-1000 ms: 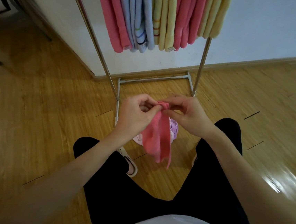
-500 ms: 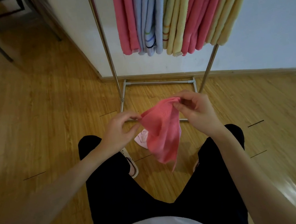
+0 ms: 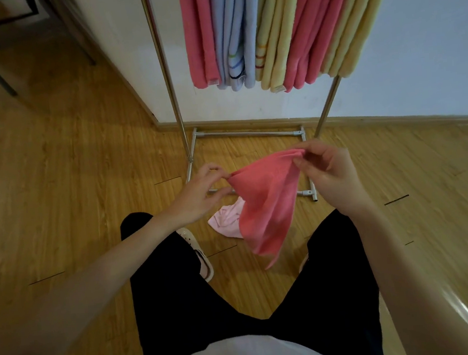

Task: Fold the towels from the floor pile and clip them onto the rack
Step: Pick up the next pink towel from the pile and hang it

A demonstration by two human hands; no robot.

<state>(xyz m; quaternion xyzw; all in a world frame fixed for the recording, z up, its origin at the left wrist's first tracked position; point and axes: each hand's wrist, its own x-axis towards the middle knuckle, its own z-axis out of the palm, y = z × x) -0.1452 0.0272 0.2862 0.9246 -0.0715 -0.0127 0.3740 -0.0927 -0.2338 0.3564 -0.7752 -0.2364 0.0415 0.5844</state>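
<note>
In the head view, a coral-pink towel [image 3: 264, 203] is held in the air above the wooden floor [image 3: 70, 178], in front of the person's knees. Its top edge is stretched between the two hands: the left hand [image 3: 200, 192] is closed in a pinch on the left corner, and the right hand [image 3: 327, 174] is closed in a pinch on the bunched right corner, held a little higher. The rest of the cloth hangs down to a point, so the edge appears to be spread in order that the corners can be found and matched for folding.

Just behind the hanging cloth, a pale pink towel [image 3: 226, 218] lies crumpled on the floor beside the rack's base frame [image 3: 247, 131]; it is judged to be what remains of the pile, kept within reach of a standing person. How much of it is hidden by the held towel cannot be told.

Above, folded towels [image 3: 270, 30] in pink, blue and yellow hang close together from the metal rack [image 3: 163, 61], whose top rail and clips are out of view. The fold of the held towel is judged not yet made, and clipping is still to come.
</note>
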